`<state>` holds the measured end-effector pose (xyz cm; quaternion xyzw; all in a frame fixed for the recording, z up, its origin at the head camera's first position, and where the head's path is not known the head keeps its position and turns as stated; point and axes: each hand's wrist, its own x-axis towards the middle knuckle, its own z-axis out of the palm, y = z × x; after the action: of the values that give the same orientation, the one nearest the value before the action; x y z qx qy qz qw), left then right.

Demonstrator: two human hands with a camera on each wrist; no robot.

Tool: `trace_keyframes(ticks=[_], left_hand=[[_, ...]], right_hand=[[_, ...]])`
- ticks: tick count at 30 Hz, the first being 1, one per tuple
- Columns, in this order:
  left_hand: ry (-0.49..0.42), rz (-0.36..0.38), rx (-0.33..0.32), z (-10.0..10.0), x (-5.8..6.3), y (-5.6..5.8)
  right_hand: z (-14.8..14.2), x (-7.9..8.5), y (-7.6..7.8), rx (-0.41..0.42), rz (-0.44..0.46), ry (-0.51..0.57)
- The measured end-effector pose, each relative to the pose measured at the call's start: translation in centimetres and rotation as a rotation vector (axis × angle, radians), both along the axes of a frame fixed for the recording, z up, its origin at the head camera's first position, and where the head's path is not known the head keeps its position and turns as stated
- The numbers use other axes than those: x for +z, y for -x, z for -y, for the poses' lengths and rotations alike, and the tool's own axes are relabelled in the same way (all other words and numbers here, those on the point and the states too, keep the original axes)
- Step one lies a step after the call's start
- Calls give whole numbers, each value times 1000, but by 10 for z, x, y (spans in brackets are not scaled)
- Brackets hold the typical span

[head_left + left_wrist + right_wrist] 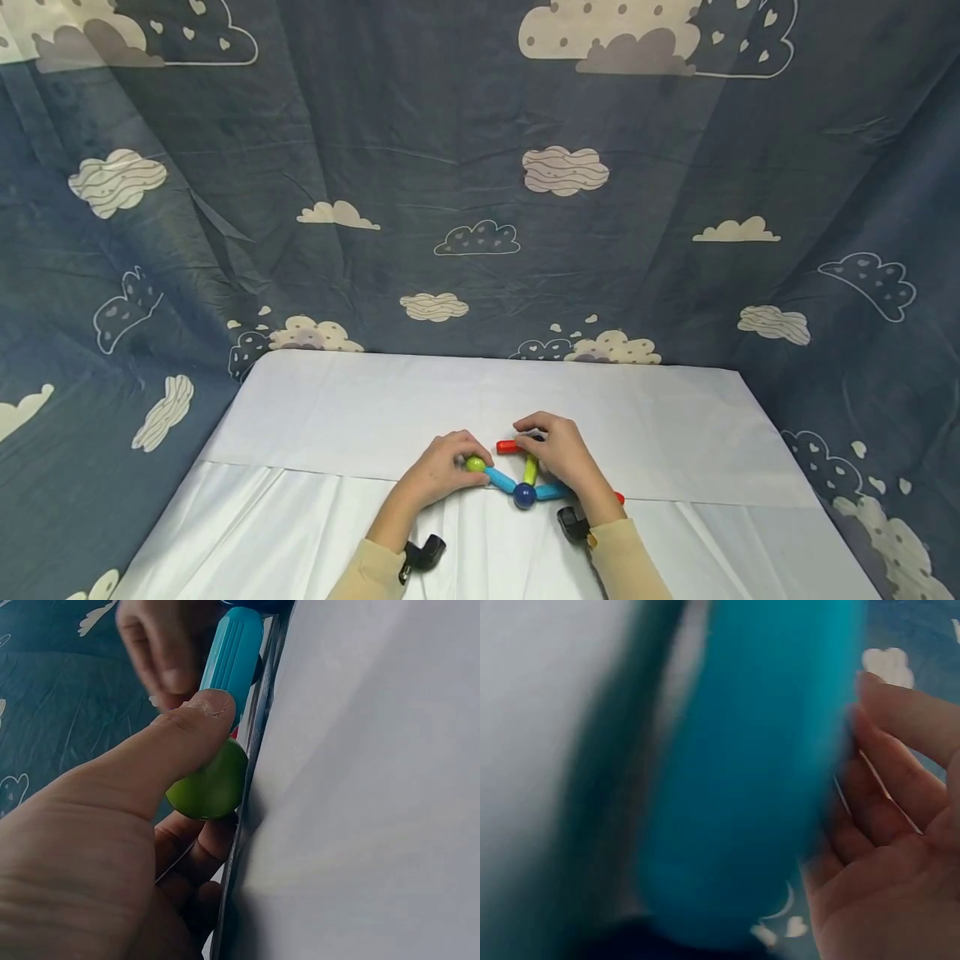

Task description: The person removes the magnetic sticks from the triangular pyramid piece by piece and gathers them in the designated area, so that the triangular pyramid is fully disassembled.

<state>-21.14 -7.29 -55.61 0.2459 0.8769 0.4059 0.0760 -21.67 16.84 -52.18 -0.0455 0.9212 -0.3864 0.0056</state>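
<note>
Over on the white counter (360, 417), the left hand (441, 469) pinches the green ball (214, 787) at one blue rod's end, while the right hand (562, 452) seems to hold the dark joint between the red rod (507, 447) and the yellow-green rod (531, 469). The navy ball (524, 497) sits between the hands. I'd call this joining pieces; next needs a steady left hold and careful lining-up on the right.

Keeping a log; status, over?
Left hand grips green ball. Right hand at red stick, grip unclear. Dark blue ball joins three sticks. Right forearm partly blocks view.
</note>
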Motion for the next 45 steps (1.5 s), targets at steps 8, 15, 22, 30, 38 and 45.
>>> trace_keyframes(ticks=[8,15,22,30,38,45], left_hand=[[36,-75,9,-7,0,-2],[76,-184,66,-16,-1,-6],[75,-230,118,-25,-3,-11],[62,-227,151,-29,-4,-12],[12,-82,101,-20,-3,-9],[-62,40,79,-11,1,-6]], right_hand=[[-5,34,-21,-17,-59,77],[-10,31,-42,-28,-37,149],[-5,3,-42,5,-47,123],[6,-10,-40,86,-64,145],[16,-17,-40,169,-158,62],[20,-15,-40,202,-191,-69]])
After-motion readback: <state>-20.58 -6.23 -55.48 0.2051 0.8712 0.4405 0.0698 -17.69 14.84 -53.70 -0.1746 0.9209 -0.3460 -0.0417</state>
